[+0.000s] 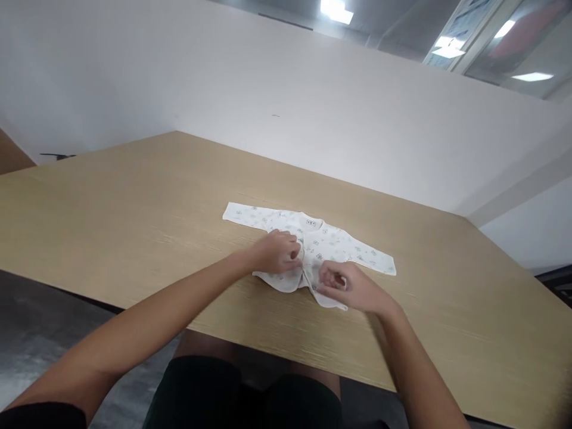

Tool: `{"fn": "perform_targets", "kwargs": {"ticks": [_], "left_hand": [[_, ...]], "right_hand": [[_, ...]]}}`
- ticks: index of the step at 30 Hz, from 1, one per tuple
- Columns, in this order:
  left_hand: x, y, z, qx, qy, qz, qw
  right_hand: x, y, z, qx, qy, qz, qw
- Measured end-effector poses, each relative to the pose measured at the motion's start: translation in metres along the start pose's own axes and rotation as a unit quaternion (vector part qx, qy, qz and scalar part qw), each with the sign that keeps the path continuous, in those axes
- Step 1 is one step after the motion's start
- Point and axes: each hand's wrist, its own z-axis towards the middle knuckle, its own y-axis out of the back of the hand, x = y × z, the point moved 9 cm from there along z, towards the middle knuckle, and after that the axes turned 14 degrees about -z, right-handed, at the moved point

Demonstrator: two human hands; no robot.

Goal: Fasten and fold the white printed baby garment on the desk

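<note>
A small white baby shirt (pixel 333 241) with a tiny green and grey print lies face up on the table, its long sleeves spread to both sides. Its front edges part below the middle of the chest. My left hand (pixel 279 251) is closed in a pinch on the front edge near the middle and covers part of that side. Lower down, my right hand (pixel 351 286) has its fingers curled together at the other front edge, near the hem. What exactly lies between the fingertips is partly hidden.
The wood-coloured table (pixel 134 202) reaches to a white wall (pixel 313 125) at the back. Glass panes with light reflections (pixel 337 11) run above the wall. My legs in dark shorts (pixel 196 387) are below the table's front edge.
</note>
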Motion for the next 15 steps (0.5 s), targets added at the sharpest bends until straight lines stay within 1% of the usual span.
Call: {"fn": "perform_targets", "kwargs": {"ticks": [1, 3, 5, 7, 9, 10, 12, 15], "left_hand": [[0.010, 0.006, 0.000, -0.001, 0.034, 0.002, 0.999], [0.027, 0.015, -0.002, 0.025, 0.118, -0.004, 0.993], [0.039, 0.021, -0.011, 0.078, 0.199, -0.014, 0.977], [0.045, 0.024, -0.022, 0.132, 0.260, -0.014, 0.957], [0.050, 0.026, -0.032, 0.174, 0.300, -0.001, 0.938], [0.053, 0.026, -0.036, 0.186, 0.316, 0.008, 0.930], [0.061, 0.030, -0.042, 0.190, 0.340, 0.017, 0.921], [0.070, 0.036, -0.048, 0.190, 0.364, 0.021, 0.912]], "right_hand": [[-0.009, 0.006, -0.002, -0.010, -0.015, 0.000, 1.000], [-0.028, 0.015, -0.008, -0.011, -0.055, -0.019, 0.998], [-0.047, 0.013, -0.015, 0.036, -0.104, -0.040, 0.993], [-0.063, 0.009, -0.023, 0.084, -0.160, -0.059, 0.982], [-0.073, 0.008, -0.030, 0.107, -0.203, -0.073, 0.971], [-0.075, 0.007, -0.033, 0.113, -0.213, -0.074, 0.968], [-0.076, 0.007, -0.035, 0.124, -0.213, -0.067, 0.967], [-0.076, 0.005, -0.039, 0.153, -0.194, -0.058, 0.967]]}}
